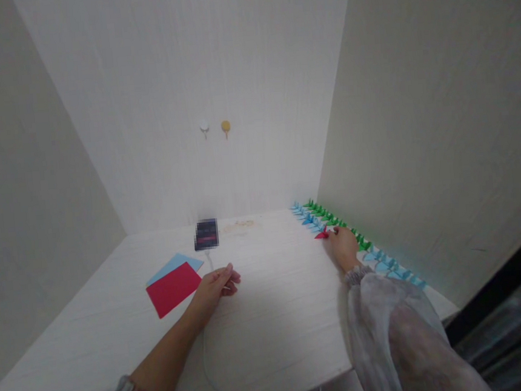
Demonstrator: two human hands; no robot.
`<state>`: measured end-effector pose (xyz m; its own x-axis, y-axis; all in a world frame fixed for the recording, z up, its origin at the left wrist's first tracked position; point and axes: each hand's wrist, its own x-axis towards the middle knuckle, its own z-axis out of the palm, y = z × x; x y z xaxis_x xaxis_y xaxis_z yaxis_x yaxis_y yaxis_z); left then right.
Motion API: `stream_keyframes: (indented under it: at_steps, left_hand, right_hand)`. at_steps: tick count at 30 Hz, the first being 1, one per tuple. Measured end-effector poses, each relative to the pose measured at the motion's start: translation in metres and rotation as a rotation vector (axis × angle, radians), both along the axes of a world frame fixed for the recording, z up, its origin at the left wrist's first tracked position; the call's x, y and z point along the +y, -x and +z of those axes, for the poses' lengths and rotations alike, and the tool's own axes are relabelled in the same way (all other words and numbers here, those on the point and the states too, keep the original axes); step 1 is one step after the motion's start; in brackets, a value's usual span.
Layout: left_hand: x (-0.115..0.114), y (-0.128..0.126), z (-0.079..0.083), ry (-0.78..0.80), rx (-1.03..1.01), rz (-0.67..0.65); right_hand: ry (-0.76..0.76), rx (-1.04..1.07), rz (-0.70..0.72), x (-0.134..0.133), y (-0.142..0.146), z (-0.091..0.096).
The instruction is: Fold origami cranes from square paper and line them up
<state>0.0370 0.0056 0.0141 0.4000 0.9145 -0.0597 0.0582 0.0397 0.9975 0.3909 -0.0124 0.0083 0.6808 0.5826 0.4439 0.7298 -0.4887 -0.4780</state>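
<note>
My right hand [343, 245] reaches to the far right of the white table [271, 316] and pinches a small red folded paper crane [322, 234]. It holds the crane at the end of a row of blue paper cranes [305, 217], beside a row of green paper cranes [330, 218] along the right wall. My left hand [218, 284] rests on the table with its fingers loosely curled and nothing visible in them. It lies just right of a red paper sheet [174, 288] that sits on a light blue paper sheet [175, 265].
A phone [206, 234] lies at the back of the table, with a white cable [212, 370] running toward the front edge. More blue cranes [394, 266] line the right wall. Two round hooks [215, 127] are on the back wall. Walls close in on three sides.
</note>
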Motion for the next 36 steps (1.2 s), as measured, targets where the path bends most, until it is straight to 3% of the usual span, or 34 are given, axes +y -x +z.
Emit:
stream_keyframes:
  at_steps: [4, 10, 14, 17, 21, 23, 25, 29, 36]
  left_hand:
    - [0.000, 0.004, -0.001, -0.011, -0.012, -0.015]
    - [0.001, 0.014, -0.011, -0.080, -0.017, -0.036]
    - [0.003, 0.027, -0.015, -0.178, 0.065, 0.041]
    - [0.007, 0.042, -0.014, -0.399, 0.318, 0.202]
    - [0.016, 0.064, -0.015, -0.664, 0.766, 0.400]
    - [0.022, 0.072, -0.019, -0.611, 0.967, 0.467]
    - [0.027, 0.078, -0.025, -0.488, 1.101, 0.451]
    - [0.032, 0.081, -0.032, -0.461, 1.228, 0.386]
    - [0.029, 0.075, -0.028, -0.445, 1.261, 0.346]
  right_hand:
    - [-0.077, -0.094, 0.113, -0.003, 0.039, 0.010]
    - [-0.048, -0.160, 0.477, 0.012, 0.153, 0.001]
    - [-0.026, -0.177, 0.711, 0.018, 0.227, -0.005]
    - [-0.012, -0.177, 0.847, 0.017, 0.260, -0.004]
    - [0.000, -0.169, 0.964, 0.016, 0.270, -0.004]
    - [0.000, -0.156, 0.969, 0.018, 0.266, -0.006]
    - [-0.003, -0.143, 0.963, 0.021, 0.260, -0.009]
    - [-0.008, -0.122, 0.986, 0.027, 0.255, -0.015]
    - [-0.009, -0.094, 1.084, 0.025, 0.256, -0.014]
